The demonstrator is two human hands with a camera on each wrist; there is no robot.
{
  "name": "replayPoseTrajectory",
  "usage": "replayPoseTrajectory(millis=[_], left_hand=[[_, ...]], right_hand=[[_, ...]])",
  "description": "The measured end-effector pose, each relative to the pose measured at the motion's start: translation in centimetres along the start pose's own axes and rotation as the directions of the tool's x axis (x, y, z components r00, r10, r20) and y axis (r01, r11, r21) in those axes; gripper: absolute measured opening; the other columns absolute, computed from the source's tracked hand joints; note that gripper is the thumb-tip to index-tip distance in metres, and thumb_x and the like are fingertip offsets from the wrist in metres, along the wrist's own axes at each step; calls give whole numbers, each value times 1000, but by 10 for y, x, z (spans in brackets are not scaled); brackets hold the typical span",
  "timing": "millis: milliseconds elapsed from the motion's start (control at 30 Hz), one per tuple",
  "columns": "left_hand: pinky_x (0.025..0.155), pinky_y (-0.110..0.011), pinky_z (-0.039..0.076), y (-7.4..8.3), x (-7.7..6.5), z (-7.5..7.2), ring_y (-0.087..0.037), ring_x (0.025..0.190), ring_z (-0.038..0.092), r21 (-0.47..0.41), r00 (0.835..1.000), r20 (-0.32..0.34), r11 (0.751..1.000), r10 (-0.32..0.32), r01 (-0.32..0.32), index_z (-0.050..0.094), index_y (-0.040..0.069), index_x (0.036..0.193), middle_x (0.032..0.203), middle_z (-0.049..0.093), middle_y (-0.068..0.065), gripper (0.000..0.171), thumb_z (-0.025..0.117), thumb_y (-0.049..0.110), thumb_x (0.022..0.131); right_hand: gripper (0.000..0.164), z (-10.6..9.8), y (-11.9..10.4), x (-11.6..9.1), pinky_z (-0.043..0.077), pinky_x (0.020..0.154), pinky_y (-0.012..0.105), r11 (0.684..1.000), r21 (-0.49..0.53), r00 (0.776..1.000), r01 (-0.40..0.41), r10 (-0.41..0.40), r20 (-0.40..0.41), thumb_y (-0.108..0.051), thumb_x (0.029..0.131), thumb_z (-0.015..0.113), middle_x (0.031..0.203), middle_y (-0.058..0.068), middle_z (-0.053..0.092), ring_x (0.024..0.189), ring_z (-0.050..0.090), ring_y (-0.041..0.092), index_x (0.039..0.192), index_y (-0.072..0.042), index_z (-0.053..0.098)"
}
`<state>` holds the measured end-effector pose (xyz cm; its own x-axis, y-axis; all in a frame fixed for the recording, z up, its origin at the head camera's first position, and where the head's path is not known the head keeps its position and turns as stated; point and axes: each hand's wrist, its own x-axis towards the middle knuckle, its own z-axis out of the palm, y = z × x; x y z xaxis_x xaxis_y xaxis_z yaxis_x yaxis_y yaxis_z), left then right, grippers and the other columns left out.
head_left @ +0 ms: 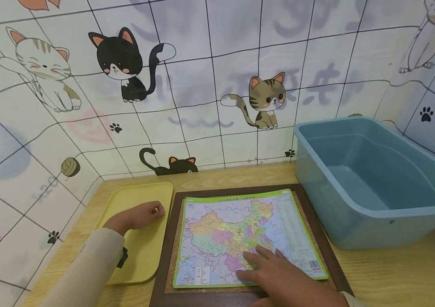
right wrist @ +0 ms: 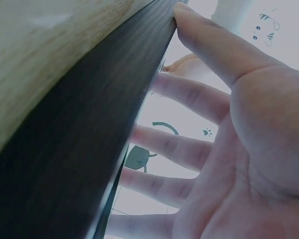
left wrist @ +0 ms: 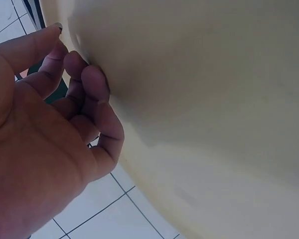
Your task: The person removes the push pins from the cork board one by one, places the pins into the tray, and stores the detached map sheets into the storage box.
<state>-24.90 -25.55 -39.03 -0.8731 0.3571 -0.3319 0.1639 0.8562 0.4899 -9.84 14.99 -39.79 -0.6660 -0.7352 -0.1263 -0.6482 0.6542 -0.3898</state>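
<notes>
Head view: hands (head_left: 144,216) (head_left: 278,275) near tray (head_left: 142,260) and map (head_left: 223,234) edges.

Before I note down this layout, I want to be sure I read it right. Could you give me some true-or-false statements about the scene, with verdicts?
1. The right hand is over the map. True.
2. The blue tub stands to the right of the map. True.
3. The map lies inside the blue tub. False: it lies on the brown-framed board.
4. The left hand is over the yellow tray. True.
5. The yellow tray stands between the map and the blue tub. False: the map lies between the tray and the tub.
6. The wall is plain. False: cartoon cats decorate it.
</notes>
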Motion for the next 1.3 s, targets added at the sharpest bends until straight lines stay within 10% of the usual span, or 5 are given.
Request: replayPoseTrajectory(millis=[933,1300], left_hand=[[64,-31,38,-1,1,7,-17,71,44,-41,999,-25,999,-34,32,54,7,102,87,52,-5,7,60,8,98],[67,-33,48,20,-11,3,-18,78,58,21,977,-211,1000,-18,23,55,6,118,99,64,-10,20,58,13,100]], right_hand=[[64,-1,0,3,44,92,72,999,38,1000,-11,10,27,-61,80,70,150,8,49,136,45,48,138,-35,59],[64,-3,0,2,43,92,73,999,35,999,-15,14,38,-58,80,71,151,9,49,136,45,49,139,-34,58]])
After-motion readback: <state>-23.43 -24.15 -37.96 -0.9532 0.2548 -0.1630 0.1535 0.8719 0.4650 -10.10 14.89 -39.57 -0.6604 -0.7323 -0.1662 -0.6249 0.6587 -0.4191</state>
